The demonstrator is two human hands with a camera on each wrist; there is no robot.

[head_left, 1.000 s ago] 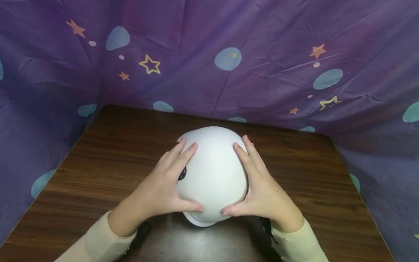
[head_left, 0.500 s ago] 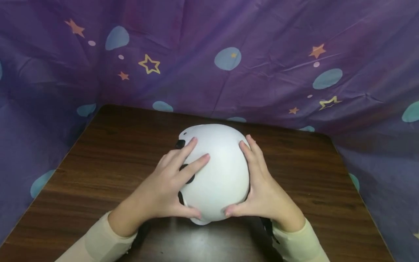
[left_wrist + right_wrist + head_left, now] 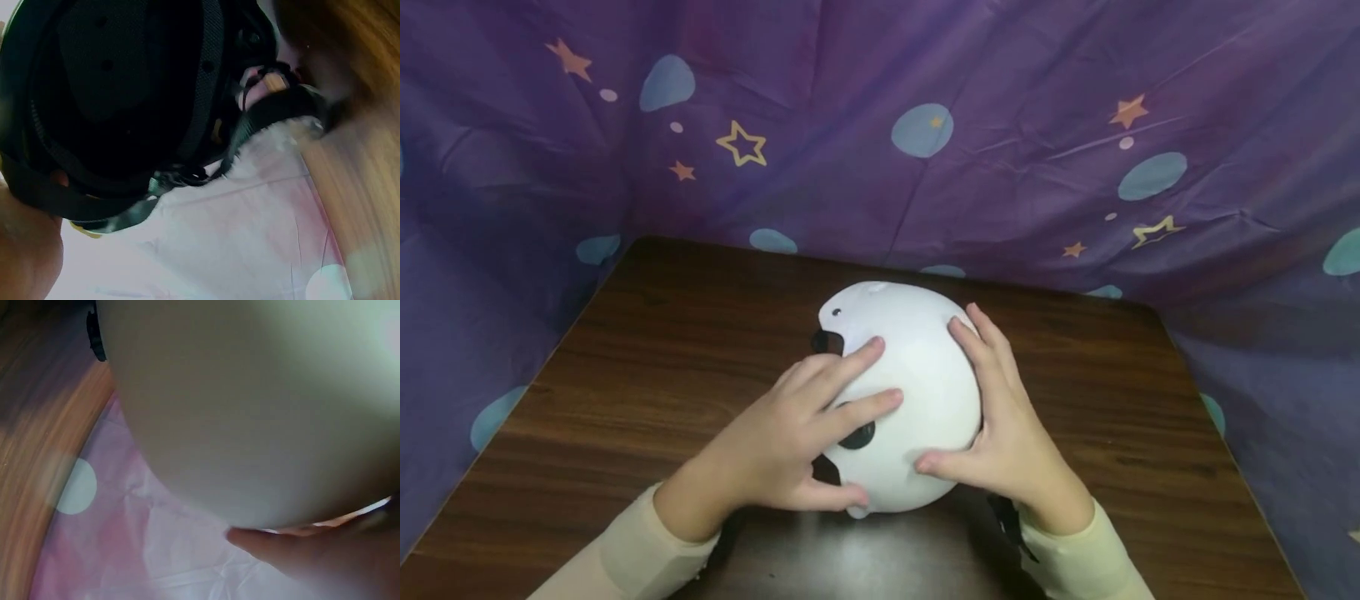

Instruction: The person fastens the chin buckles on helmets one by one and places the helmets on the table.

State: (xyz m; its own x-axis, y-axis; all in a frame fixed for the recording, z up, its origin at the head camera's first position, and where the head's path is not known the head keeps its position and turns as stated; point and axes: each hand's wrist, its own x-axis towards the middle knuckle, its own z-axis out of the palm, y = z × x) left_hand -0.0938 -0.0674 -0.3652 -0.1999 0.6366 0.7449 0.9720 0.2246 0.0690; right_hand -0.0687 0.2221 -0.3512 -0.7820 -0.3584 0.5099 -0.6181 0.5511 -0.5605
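A smooth white helmet [image 3: 917,358] is held between both hands over the middle of the table, its dome facing up and right. Across its left side the left hand [image 3: 797,433] grips with spread fingers, the thumb at the near rim. The right hand [image 3: 1011,433] holds the opposite side, fingers at the back and thumb in front. Beside the left fingers shows a black round piece [image 3: 857,435]. In the left wrist view appear the dark padded inside [image 3: 125,94] and a black strap [image 3: 275,115]. The white shell [image 3: 250,412] fills much of the right wrist view.
A dark brown wood-grain table [image 3: 647,350] lies beneath the hands. Behind it and at both sides hangs a purple cloth [image 3: 820,100] with stars and blue spots.
The helmet has tilted and turned to the right between the hands. More of its left rim, with a small hole and black parts, shows now. The left fingers have shifted right with it.
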